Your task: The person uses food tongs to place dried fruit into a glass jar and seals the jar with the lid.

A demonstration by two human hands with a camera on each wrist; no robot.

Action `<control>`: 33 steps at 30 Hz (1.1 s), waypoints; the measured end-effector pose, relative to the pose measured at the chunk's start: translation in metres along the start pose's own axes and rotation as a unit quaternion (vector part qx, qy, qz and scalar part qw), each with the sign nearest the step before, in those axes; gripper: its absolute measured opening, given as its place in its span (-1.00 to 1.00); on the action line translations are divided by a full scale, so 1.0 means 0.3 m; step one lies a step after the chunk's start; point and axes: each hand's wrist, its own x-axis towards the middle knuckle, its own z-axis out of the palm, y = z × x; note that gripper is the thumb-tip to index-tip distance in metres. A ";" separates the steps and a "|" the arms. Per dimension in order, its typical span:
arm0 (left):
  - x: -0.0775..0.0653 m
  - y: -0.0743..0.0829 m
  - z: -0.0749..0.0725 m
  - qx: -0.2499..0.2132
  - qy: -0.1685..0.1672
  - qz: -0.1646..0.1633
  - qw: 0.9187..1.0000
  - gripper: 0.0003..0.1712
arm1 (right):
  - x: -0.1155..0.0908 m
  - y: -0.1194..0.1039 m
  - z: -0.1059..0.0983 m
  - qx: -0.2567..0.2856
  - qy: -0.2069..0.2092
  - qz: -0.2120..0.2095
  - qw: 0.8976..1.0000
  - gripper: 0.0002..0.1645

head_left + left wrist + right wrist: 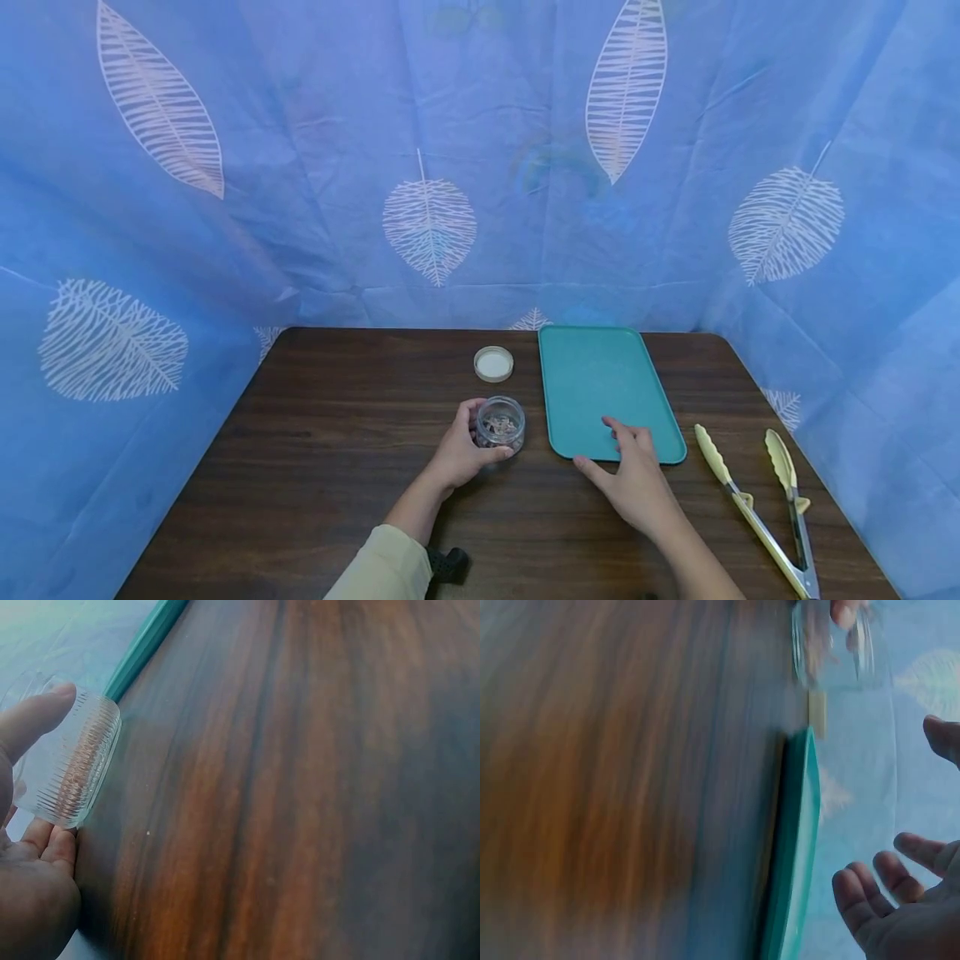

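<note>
My left hand [461, 454] grips a clear glass jar [501, 422] from its left side, thumb in front and fingers behind. The jar is upright and open at the top, with small pale and brownish pieces low inside. The left wrist view shows the jar's ribbed wall [79, 765] between thumb and fingers. My right hand [637, 487] is over the near edge of a teal tray [600, 375], fingers spread and loosely bent, holding nothing. In the right wrist view, that hand [911, 907] appears beside the tray's rim [799, 847].
A round lid [493, 364] with a pale inner face lies behind the jar, left of the tray. Spread tongs [759, 526] with cream tips lie right of the tray. Beyond the dark wooden table [315, 433] hangs a blue leaf-patterned cloth [315, 167].
</note>
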 end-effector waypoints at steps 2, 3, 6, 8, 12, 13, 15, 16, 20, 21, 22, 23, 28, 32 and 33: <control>0.000 0.000 -0.001 0.001 0.002 -0.002 1.000 0.05 | 0.016 -0.023 0.030 0.017 -0.007 -0.016 1.000 0.06; -0.001 0.000 -0.002 0.002 0.002 -0.002 1.000 0.05 | 0.024 -0.032 0.044 0.025 -0.010 -0.022 0.999 0.05; -0.001 -0.002 -0.002 0.008 0.004 -0.002 1.000 0.04 | 0.054 -0.060 0.082 0.049 -0.019 -0.041 0.998 0.04; 0.000 -0.004 -0.002 0.009 0.005 -0.002 1.000 0.04 | 0.074 -0.077 0.105 0.063 -0.025 -0.047 0.997 0.04; 0.003 -0.008 -0.001 0.009 0.005 0.000 1.000 0.03 | 0.112 -0.105 0.150 0.079 -0.032 -0.057 0.995 0.03; 0.003 -0.009 0.000 0.008 0.005 0.000 1.000 0.03 | 0.120 -0.110 0.161 0.078 -0.033 -0.060 0.995 0.03; 0.004 -0.010 0.000 0.006 0.004 0.001 1.000 0.04 | 0.134 -0.117 0.180 0.077 -0.035 -0.071 0.994 0.03; 0.004 -0.011 0.001 0.004 0.004 0.002 1.000 0.04 | 0.140 -0.121 0.189 0.076 -0.036 -0.074 0.994 0.03; 0.007 -0.012 0.000 -0.002 -0.001 0.005 1.000 0.05 | 0.160 -0.131 0.215 0.069 -0.040 -0.077 0.994 0.03; 0.009 -0.013 0.000 -0.003 -0.001 0.006 1.000 0.04 | 0.164 -0.135 0.219 0.069 -0.040 -0.076 0.994 0.04; 0.011 -0.013 0.000 -0.003 -0.001 0.006 1.000 0.04 | 0.169 -0.140 0.223 0.069 -0.041 -0.073 0.994 0.04; 0.013 -0.014 -0.001 -0.003 -0.001 0.007 1.000 0.04 | 0.174 -0.145 0.227 0.070 -0.042 -0.074 0.994 0.05; 0.019 -0.012 -0.004 -0.003 -0.003 0.017 1.000 0.02 | 0.197 -0.172 0.242 0.071 -0.043 -0.084 0.993 0.02; 0.019 -0.009 -0.004 -0.009 -0.004 0.018 1.000 0.03 | 0.209 -0.188 0.254 0.082 -0.048 -0.089 0.992 -0.02; 0.019 -0.008 -0.004 -0.009 -0.004 0.018 1.000 0.03 | 0.211 -0.191 0.256 0.086 -0.050 -0.088 0.991 -0.02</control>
